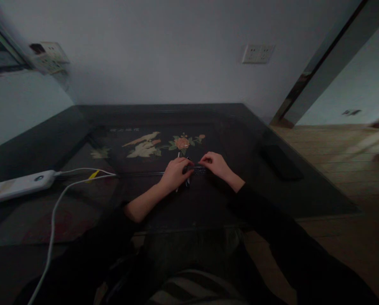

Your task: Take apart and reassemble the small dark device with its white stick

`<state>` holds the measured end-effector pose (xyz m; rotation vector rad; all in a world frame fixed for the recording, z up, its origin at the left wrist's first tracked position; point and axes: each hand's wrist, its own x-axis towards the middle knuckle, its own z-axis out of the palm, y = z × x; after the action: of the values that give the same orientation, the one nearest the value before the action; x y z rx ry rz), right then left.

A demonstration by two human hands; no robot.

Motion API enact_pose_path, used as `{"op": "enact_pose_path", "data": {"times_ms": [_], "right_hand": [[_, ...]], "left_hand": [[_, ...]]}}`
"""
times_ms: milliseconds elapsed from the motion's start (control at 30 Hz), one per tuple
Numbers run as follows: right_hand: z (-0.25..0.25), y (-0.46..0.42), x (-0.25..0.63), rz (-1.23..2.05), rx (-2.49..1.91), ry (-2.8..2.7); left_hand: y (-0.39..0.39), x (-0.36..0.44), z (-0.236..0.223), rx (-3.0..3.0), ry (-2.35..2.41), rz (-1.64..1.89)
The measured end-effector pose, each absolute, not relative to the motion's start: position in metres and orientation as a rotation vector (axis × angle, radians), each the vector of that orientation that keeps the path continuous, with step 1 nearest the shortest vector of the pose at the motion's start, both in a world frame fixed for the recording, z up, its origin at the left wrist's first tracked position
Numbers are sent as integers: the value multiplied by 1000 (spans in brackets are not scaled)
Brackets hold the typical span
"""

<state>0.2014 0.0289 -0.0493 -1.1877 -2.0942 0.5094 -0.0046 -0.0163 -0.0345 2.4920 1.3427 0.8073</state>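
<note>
My left hand is over the dark table, its thumb and fingers curved together at a small dark item. Facing it, my right hand has its fingertips pinched at the same dark item, which is too dim and small to name. Close under my left fingers is a slim pen-like stick, pale and mostly covered by the hand. Beside it a second narrow piece, dark with a light edge, shows partly. The fingers hide much of what they hold.
Bird and flower pictures decorate the tabletop. A white power bank with a white cable lies at the left. On the right rests a flat black phone-like slab. A wall with sockets stands behind the table.
</note>
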Motion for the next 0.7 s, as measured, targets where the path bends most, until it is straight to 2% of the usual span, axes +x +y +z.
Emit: {"op": "enact_pose_path", "data": {"times_ms": [267, 700], "right_hand": [[-47, 29, 199, 434, -1218, -2184], [-46, 26, 198, 400, -1308, -2185]], "left_hand": [[-20, 4, -30, 2476, 1532, 670], [-20, 12, -29, 2534, 1580, 569]]}}
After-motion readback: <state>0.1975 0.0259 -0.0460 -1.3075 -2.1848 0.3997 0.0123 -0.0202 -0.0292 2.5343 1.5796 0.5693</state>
